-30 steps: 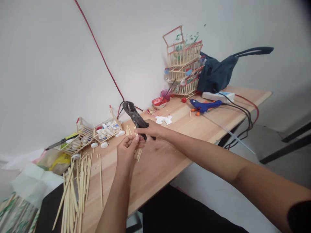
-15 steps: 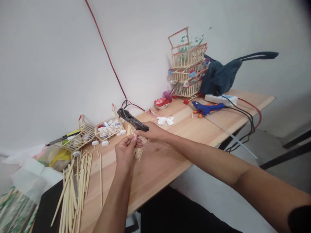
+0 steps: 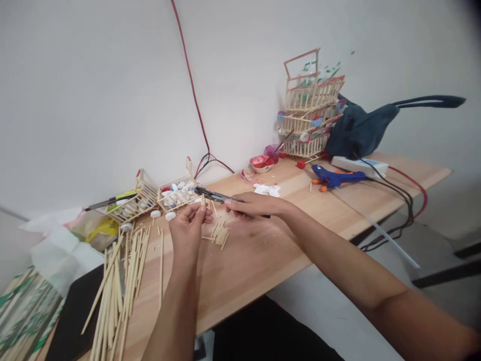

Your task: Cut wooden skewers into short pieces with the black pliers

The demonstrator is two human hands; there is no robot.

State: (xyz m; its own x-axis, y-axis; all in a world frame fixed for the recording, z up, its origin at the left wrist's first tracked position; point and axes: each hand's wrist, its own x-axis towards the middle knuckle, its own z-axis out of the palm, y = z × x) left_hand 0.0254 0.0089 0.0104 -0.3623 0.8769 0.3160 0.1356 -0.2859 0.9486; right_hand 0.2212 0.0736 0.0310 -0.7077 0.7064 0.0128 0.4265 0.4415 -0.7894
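My left hand [image 3: 191,220] is closed, pinching short wooden sticks [image 3: 203,199] upright between thumb and fingers. My right hand [image 3: 250,204] grips the handles of dark pliers [image 3: 214,195], whose jaws point left just above and behind the pinched sticks. Whether the jaws touch the sticks I cannot tell. Below and to the right of my left hand lies a small pile of short cut sticks [image 3: 220,233] on the wooden table [image 3: 259,260]. Long wooden sticks [image 3: 112,296] lie in a loose heap at the left.
Small stick-built carts [image 3: 176,195] holding white caps stand by the wall. A stack of stick baskets [image 3: 311,108], a dark bag [image 3: 361,130] and a white power strip [image 3: 359,165] are at the back right. A blue glue gun [image 3: 338,176] and a red paint bowl [image 3: 262,163] sit nearer.
My right hand has turned the pliers flatter and lowered them, with the jaws now by the sticks in my left hand. The whole view has shifted, uncovering more of the short-stick pile.
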